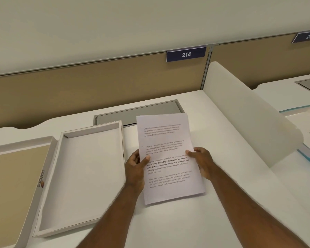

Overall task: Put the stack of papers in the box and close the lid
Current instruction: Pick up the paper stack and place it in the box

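A stack of printed white papers (168,140) is held up above the white desk, right of the box. My left hand (135,169) grips its left edge with the thumb on the front page. My right hand (203,161) grips its right edge the same way. The open white box (61,178) lies flat on the desk to the left of my hands, with nothing inside. Its lid (11,176) lies upside down at the far left, showing a tan inside and the word "colors" on its rim.
A grey cable hatch (150,111) is set into the desk behind the papers. A curved white divider (249,111) stands at the right. Beyond it lies a teal-edged folder (308,154). A tan partition (79,90) with sign 214 closes the back.
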The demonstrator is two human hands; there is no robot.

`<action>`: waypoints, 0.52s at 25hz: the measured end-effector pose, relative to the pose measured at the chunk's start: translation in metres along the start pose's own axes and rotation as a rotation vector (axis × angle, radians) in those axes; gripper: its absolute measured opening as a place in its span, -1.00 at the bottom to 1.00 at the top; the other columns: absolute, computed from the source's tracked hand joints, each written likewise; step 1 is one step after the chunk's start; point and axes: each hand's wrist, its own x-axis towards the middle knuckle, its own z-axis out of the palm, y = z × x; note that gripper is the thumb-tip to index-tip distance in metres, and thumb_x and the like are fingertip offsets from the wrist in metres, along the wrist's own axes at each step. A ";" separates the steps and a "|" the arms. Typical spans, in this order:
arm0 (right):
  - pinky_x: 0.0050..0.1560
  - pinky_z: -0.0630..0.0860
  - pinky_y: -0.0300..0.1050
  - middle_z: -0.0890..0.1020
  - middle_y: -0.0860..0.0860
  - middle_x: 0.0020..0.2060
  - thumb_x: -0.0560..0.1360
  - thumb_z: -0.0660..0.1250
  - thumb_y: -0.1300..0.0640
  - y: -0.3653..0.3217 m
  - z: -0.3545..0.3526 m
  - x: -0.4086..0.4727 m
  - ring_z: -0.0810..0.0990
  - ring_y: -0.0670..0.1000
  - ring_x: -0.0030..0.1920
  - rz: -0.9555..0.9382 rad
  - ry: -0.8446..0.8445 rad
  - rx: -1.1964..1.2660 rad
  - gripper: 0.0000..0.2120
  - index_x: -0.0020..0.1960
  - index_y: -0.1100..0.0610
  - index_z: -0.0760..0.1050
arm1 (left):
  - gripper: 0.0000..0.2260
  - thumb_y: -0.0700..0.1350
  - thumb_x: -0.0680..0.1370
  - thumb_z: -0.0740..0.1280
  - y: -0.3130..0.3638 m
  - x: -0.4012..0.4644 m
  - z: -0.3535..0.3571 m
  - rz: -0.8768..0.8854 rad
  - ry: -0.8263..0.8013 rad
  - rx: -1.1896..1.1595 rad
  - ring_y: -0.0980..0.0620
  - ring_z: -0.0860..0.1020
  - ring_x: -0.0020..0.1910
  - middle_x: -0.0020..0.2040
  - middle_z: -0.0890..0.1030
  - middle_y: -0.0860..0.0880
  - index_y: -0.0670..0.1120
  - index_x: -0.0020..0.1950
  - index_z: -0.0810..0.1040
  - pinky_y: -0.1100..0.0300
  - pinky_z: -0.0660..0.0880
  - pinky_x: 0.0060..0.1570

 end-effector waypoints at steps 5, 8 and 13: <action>0.09 0.60 0.12 0.60 0.17 0.15 0.39 0.52 0.23 -0.020 0.004 -0.026 0.65 0.15 0.05 -0.219 0.018 0.090 -0.35 0.33 0.19 0.24 | -0.60 -0.33 0.42 0.46 0.026 -0.006 0.013 0.078 -0.111 0.006 -0.23 0.66 0.06 0.15 0.66 -0.25 -0.21 0.25 0.55 -0.12 0.62 0.05; 0.16 0.59 0.18 0.64 0.16 0.14 0.46 0.44 0.21 -0.031 0.008 -0.041 0.66 0.15 0.09 -0.445 0.036 -0.040 -0.57 0.28 0.22 0.42 | -0.66 -0.34 0.44 0.44 0.045 -0.004 0.019 0.159 -0.128 0.036 -0.16 0.67 0.01 0.10 0.68 -0.19 -0.15 0.19 0.58 -0.06 0.64 0.01; 0.19 0.58 0.13 0.61 0.12 0.16 0.53 0.35 0.23 -0.027 0.010 -0.066 0.61 0.11 0.14 -0.634 0.037 -0.109 -0.66 0.27 0.18 0.39 | -0.69 -0.32 0.47 0.42 0.053 -0.010 0.014 0.242 -0.154 0.115 -0.12 0.66 0.03 0.07 0.70 -0.09 -0.07 0.17 0.62 -0.01 0.63 0.01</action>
